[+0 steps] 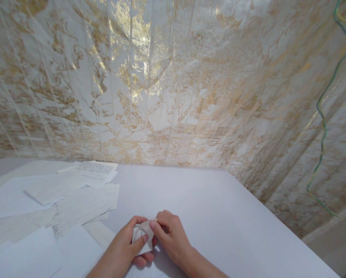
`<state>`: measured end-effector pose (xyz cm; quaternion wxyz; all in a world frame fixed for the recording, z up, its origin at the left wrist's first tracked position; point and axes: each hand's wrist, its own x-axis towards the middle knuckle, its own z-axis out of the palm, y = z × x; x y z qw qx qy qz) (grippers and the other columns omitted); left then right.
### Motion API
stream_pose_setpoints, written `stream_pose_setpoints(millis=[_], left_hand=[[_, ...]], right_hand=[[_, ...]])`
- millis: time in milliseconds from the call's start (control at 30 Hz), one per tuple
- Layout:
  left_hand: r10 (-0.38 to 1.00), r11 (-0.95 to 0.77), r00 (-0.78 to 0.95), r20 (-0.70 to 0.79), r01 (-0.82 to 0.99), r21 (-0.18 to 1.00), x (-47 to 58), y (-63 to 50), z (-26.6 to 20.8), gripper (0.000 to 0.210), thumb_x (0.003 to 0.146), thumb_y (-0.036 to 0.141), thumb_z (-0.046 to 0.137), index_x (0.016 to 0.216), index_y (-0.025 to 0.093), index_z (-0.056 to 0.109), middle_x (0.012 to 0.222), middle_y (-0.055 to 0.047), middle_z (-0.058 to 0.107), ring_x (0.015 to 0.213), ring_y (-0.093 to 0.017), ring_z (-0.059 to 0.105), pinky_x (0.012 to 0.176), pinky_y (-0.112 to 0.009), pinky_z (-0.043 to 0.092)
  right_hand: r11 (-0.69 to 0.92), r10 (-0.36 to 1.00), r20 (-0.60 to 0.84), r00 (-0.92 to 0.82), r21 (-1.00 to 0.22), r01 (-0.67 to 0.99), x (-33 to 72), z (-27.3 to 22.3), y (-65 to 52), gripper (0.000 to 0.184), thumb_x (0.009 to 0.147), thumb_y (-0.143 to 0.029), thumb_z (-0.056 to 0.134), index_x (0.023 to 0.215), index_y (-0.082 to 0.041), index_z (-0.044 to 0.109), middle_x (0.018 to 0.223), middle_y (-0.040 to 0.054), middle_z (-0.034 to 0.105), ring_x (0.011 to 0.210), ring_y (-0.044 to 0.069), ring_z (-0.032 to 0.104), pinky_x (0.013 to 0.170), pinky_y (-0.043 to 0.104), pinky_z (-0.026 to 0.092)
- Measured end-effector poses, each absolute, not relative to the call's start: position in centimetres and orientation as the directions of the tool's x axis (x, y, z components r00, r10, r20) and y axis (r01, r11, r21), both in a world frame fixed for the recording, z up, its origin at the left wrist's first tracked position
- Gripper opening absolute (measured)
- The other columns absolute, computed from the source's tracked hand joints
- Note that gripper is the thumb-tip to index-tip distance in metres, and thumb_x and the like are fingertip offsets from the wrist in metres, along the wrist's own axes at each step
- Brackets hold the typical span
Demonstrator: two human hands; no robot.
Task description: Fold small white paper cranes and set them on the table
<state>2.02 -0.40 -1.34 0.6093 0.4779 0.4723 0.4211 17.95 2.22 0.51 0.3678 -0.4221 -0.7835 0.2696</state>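
Observation:
Low in the head view, my left hand (132, 245) is closed around a small folded piece of paper (139, 231), thumb lying across its front. Faint dark marks show on the paper. My right hand (170, 233) pinches the paper's upper right edge between thumb and bent fingers, and that edge curls up. Both hands are just above the white table (196, 200). Parts of the paper inside the left palm are hidden.
Overlapping sheets of paper (77, 208), some with writing, cover the table's left side. A printed sheet (96, 172) lies at the back. Gold-patterned covering (161, 96) hangs behind the table. A green and yellow wire (323, 131) runs down on the right.

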Motion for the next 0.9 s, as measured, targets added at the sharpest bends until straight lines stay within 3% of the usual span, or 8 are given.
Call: stream_pose_setpoints(millis=[200,400,600,767,900], left_hand=[[0.961,0.205,0.188,-0.202,0.004,0.979,1.8,-0.2,-1.8,0.067,0.071,0.072,0.067,0.108,0.022,0.043,0.057,0.002,0.070,0.046,-0.021,0.069,0.041,-0.024,0.046],[0.959,0.201,0.193,-0.207,0.049,0.978,1.7,-0.4,-1.1,0.060,0.077,0.065,0.064,0.112,0.022,0.040,0.062,0.002,0.072,0.040,-0.017,0.066,0.036,-0.020,0.042],[0.955,0.178,0.222,-0.195,0.095,0.979,1.7,-0.6,-0.8,0.067,0.075,0.071,0.064,0.114,0.021,0.040,0.055,0.004,0.069,0.039,-0.014,0.063,0.037,-0.018,0.041],[0.961,0.163,0.211,-0.181,0.098,0.982,1.4,-0.5,-1.2,0.066,0.078,0.074,0.059,0.115,0.022,0.041,0.054,0.004,0.067,0.041,-0.017,0.065,0.037,-0.019,0.042],[0.961,0.159,0.213,-0.175,0.090,0.983,1.3,-0.4,-1.6,0.058,0.081,0.067,0.060,0.114,0.023,0.041,0.053,0.008,0.063,0.040,-0.016,0.063,0.035,-0.018,0.040]], right_hand=[[0.516,0.818,0.343,-0.462,-0.792,0.326,18.2,1.2,1.8,0.005,0.083,-0.020,0.064,0.078,-0.020,0.067,0.070,-0.0020,0.060,0.067,0.014,0.054,0.065,0.025,0.038],[0.442,0.857,0.284,-0.430,-0.834,0.330,18.3,1.1,1.7,0.028,0.088,-0.023,0.058,0.061,-0.018,0.065,0.060,-0.0020,0.058,0.059,0.013,0.050,0.061,0.024,0.037],[0.354,0.899,0.236,-0.370,-0.887,0.295,18.5,0.8,1.8,0.029,0.084,-0.030,0.063,0.058,-0.016,0.065,0.054,-0.0029,0.051,0.053,0.011,0.042,0.051,0.023,0.030],[0.355,0.874,0.227,-0.430,-0.903,0.244,18.5,1.5,1.7,0.026,0.084,-0.033,0.061,0.068,-0.017,0.074,0.058,-0.0004,0.057,0.055,0.013,0.046,0.052,0.023,0.034],[0.354,0.850,0.215,-0.481,-0.909,0.221,18.7,1.6,1.7,0.031,0.088,-0.033,0.057,0.071,-0.017,0.076,0.061,0.0014,0.063,0.057,0.013,0.052,0.058,0.025,0.040]])
